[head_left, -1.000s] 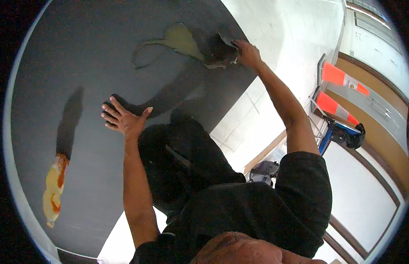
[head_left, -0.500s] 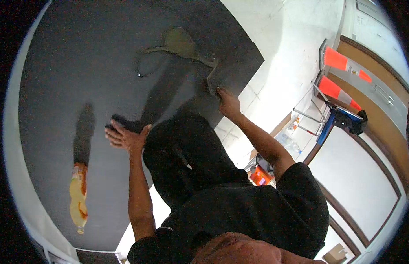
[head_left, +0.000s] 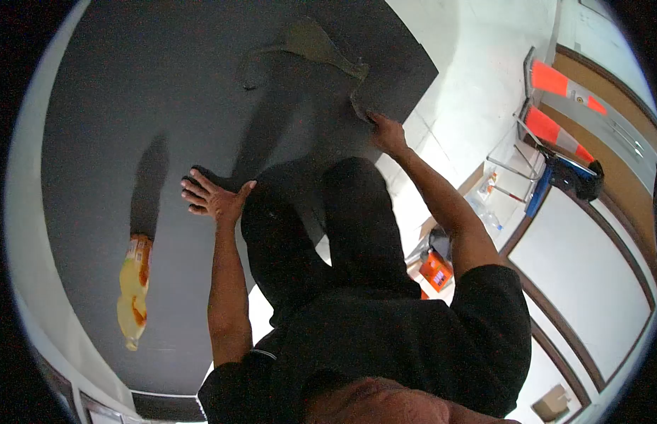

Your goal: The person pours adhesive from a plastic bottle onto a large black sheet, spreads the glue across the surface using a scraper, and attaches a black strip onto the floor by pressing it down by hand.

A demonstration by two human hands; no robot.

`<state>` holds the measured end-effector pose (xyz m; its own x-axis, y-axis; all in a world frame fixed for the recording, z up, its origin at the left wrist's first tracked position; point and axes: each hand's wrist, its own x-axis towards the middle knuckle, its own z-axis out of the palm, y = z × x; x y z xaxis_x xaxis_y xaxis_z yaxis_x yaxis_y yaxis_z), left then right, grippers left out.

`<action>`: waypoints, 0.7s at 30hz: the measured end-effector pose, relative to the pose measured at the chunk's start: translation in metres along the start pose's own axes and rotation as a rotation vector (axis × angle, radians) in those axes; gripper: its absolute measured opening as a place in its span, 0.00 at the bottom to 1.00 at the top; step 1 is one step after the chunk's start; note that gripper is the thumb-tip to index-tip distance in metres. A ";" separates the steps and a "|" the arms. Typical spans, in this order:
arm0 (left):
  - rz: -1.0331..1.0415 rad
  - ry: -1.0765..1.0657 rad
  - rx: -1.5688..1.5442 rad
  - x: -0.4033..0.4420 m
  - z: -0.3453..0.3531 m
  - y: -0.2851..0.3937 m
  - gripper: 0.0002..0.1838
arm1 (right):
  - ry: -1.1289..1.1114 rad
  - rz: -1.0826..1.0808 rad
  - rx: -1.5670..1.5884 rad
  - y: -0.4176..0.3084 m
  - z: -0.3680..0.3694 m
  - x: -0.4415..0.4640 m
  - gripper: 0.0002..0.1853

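Observation:
My left hand (head_left: 216,199) rests palm down on the dark surface (head_left: 187,297), fingers spread, holding nothing. The fingers of my right hand (head_left: 387,134) are closed on a thin dark piece near the surface's right edge; what it is I cannot make out. Beyond that hand, a dull yellowish wet patch (head_left: 311,41) spreads on the surface, with a thin curved trail on its left. A bottle (head_left: 134,293) with pale yellow contents and an orange label is at the left, its shadow starting at the labelled end.
My knees (head_left: 356,212) are in front of me, between my arms. Two orange and white cones (head_left: 551,79) appear at the right, beside a metal-framed folding item with blue parts (head_left: 539,191). An orange packet (head_left: 436,271) and a clear bottle lie beyond my right arm.
My right hand has come from the far edge back toward my knees, the thin dark piece still in it. My left hand stays spread on the surface. The view has shifted.

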<state>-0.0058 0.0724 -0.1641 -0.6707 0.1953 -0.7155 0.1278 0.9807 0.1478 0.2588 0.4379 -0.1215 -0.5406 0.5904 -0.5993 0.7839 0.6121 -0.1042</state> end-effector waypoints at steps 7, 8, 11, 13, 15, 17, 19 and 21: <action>0.007 0.087 -0.052 -0.014 -0.006 0.003 0.86 | -0.004 -0.158 -0.068 0.002 -0.016 0.013 0.25; 0.052 0.147 -0.059 -0.013 -0.001 0.000 0.86 | -0.077 -0.137 -0.140 0.004 -0.017 0.018 0.25; 0.110 0.241 -0.098 -0.016 0.012 -0.006 0.84 | -0.012 -0.166 -0.180 0.031 0.014 0.013 0.23; 0.106 0.272 -0.064 -0.017 0.015 -0.004 0.84 | 0.144 -0.240 -0.148 0.034 0.015 0.020 0.21; 0.113 0.286 -0.073 -0.019 0.017 -0.006 0.84 | 0.082 -0.159 -0.253 0.023 0.012 0.005 0.18; 0.125 0.300 -0.064 -0.011 0.026 -0.013 0.84 | 0.293 -0.226 -0.162 0.028 0.017 0.000 0.16; 0.238 0.469 -0.048 -0.003 0.043 -0.024 0.84 | 0.269 -0.229 -0.119 0.036 0.017 0.009 0.17; 0.219 0.462 -0.004 -0.006 0.051 -0.025 0.81 | 0.266 -0.182 -0.078 0.028 0.010 0.002 0.17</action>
<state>0.0319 0.0475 -0.1981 -0.8815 0.3714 -0.2916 0.2992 0.9171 0.2636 0.2829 0.4511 -0.1340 -0.7387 0.5777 -0.3471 0.6467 0.7527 -0.1235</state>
